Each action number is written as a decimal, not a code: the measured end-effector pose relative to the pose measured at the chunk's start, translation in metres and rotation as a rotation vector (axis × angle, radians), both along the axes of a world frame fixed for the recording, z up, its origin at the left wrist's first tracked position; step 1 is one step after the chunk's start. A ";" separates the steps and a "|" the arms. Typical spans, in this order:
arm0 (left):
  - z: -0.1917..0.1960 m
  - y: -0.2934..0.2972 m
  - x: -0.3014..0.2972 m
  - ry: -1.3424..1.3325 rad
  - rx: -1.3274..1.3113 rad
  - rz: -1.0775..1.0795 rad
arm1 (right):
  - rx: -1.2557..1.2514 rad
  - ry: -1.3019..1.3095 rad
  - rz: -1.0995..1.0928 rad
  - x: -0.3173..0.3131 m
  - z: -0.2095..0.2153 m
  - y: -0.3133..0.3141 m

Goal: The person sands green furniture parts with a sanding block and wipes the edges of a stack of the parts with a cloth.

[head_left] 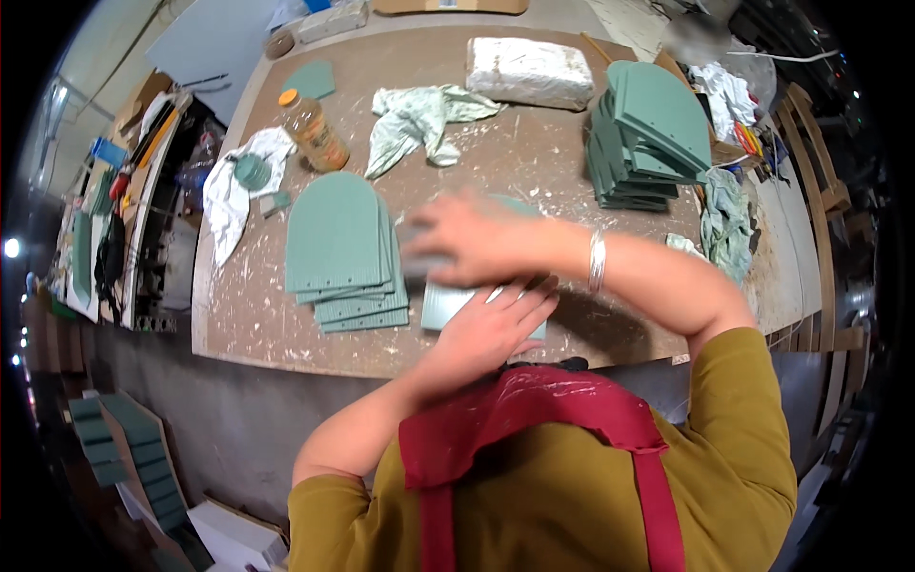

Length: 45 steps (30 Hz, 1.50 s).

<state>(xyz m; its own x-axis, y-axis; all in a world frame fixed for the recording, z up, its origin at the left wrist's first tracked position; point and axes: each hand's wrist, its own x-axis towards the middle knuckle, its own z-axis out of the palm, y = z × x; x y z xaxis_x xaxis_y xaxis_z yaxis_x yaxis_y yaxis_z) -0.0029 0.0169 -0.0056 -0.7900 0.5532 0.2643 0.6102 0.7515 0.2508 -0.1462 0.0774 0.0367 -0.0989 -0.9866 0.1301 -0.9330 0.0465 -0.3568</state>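
A green ribbed panel with a rounded end point(437, 307) lies flat on the table in front of me, largely covered by my hands and right forearm. My left hand point(498, 326) rests on its near part, fingers stretched out flat. Above the panel, my right hand point(467, 236) crosses over to the left, its fingers smeared by motion. A greyish blur lies under those fingers; I cannot make out whether they hold anything. Just left of both hands sits a stack of similar green panels point(334, 234), their straight ends toward me with small holes along them.
A taller green panel stack point(658, 124) stands at the far right, near a white wrapped block point(529, 72). A stained cloth point(419, 119), an orange-capped bottle point(315, 132) and a small green jar point(251, 172) on a white rag occupy the back left. The table's near edge point(286, 360) curves before me.
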 end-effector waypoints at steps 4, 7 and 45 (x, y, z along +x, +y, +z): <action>-0.004 0.005 0.004 0.029 -0.039 0.016 | 0.237 0.049 -0.187 -0.034 0.027 -0.008; -0.019 0.007 0.016 0.045 -0.051 0.046 | 0.141 -0.091 0.334 0.033 0.037 -0.003; -0.010 0.010 0.009 -0.114 0.037 0.072 | 0.079 0.087 0.085 0.020 0.027 -0.015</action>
